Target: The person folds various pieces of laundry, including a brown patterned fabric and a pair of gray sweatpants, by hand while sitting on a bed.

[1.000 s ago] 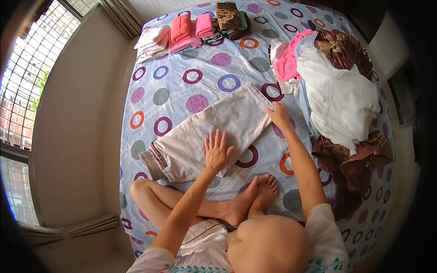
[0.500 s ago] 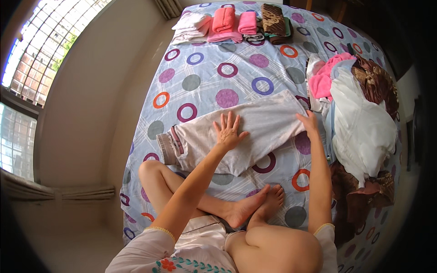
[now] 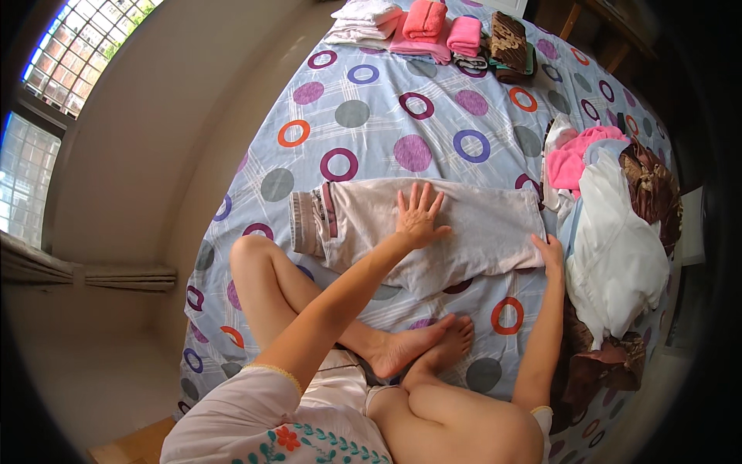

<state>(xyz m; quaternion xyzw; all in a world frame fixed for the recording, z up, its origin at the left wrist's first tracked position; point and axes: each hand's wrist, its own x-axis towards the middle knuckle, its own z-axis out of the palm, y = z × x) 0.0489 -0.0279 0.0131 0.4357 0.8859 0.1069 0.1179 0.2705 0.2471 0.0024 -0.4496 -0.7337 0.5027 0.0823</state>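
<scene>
Folded lengthwise, a pair of pale grey trousers (image 3: pixel 471 220) lies across the bed in front of my legs. Their waistband (image 3: pixel 308 223) is at the left and the leg end at the right. My left hand (image 3: pixel 420 219) presses flat on the middle of the cloth, fingers spread. At the right end, my right hand (image 3: pixel 549 254) grips the edge of the trouser leg between thumb and fingers. The fabric has soft wrinkles along its near side.
Far on the patterned bedsheet (image 3: pixel 352 114) stand folded piles: white cloths (image 3: pixel 363 27), pink towels (image 3: pixel 425 22) and a brown patterned cloth (image 3: pixel 508 42). To the right lies a loose heap with a white garment (image 3: pixel 610 247) and a pink cloth (image 3: pixel 580 158). My bare feet (image 3: pixel 433 344) rest near the trousers.
My view has shifted and turned a little. The trousers' right end has swung nearer to me with my right hand gripping it. My left hand stays spread on the cloth.
</scene>
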